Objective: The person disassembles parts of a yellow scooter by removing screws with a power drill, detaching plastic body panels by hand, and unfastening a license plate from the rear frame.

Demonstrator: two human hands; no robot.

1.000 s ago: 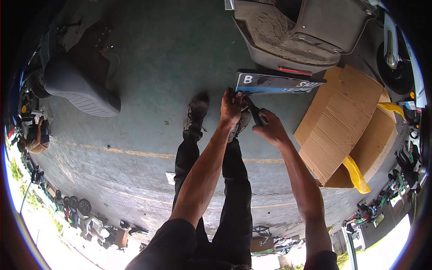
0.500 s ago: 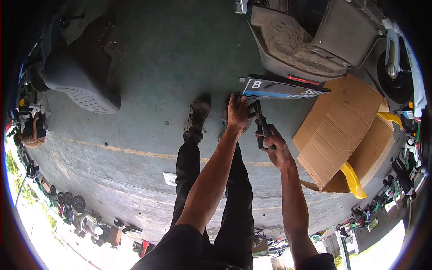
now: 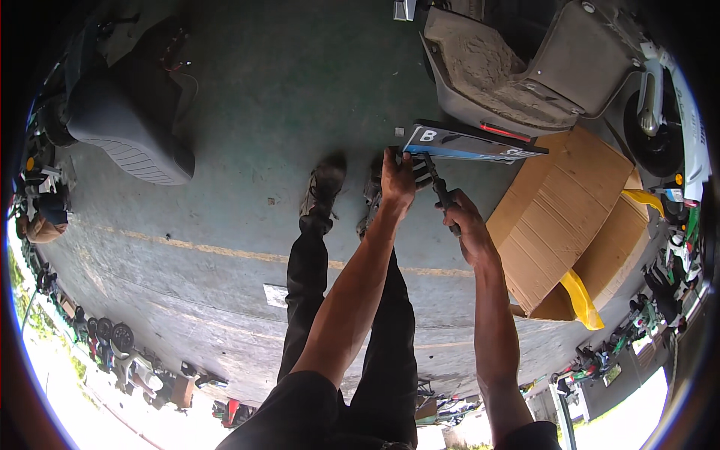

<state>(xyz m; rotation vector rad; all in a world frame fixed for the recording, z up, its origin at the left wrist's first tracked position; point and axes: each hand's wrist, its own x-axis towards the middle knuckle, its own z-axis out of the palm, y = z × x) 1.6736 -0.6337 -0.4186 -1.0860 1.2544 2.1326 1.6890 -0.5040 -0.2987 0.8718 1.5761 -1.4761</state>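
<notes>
A dark license plate with a blue lower band is tilted in front of me. Fingers and thumb of my left hand pinch it at its near left corner. My right hand is wrapped round a dark pliers-like tool, whose handles lie close together. The tool's tip reaches the plate's lower edge, just right of my left fingers. What exactly its jaws grip is too small to make out.
An opened cardboard box with yellow strips lies right of my hands. Beyond the plate is a dusty grey scooter body panel with a red reflector. A dark scooter seat sits at left. A person is at the far left.
The tool has come up against the plate's edge, and its handles, spread before, are now squeezed together in my right hand. My left hand keeps its hold on the plate.
</notes>
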